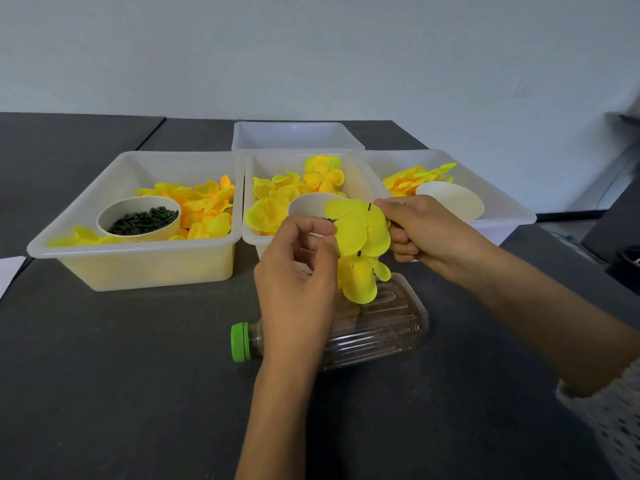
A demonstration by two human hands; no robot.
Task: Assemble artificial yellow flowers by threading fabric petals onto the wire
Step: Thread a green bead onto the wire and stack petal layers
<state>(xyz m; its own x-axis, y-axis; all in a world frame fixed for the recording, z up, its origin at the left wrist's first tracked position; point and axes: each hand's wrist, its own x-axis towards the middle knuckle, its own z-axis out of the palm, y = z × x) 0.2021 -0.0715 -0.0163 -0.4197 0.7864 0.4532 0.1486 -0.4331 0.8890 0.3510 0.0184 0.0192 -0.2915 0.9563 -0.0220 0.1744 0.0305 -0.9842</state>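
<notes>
Centre frame: your right hand (412, 226) fingers pinch the wire (369, 206) behind the upper petal (360, 226); left hand (298, 268) fingers grip its edge. Slide it down straight toward the lower petal (358, 282).

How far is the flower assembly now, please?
Done: a lower petal piece sits on the wire. In hand: both the left hand and right hand work an upper petal piece onto it. Left: many loose petals fill the trays.
</notes>
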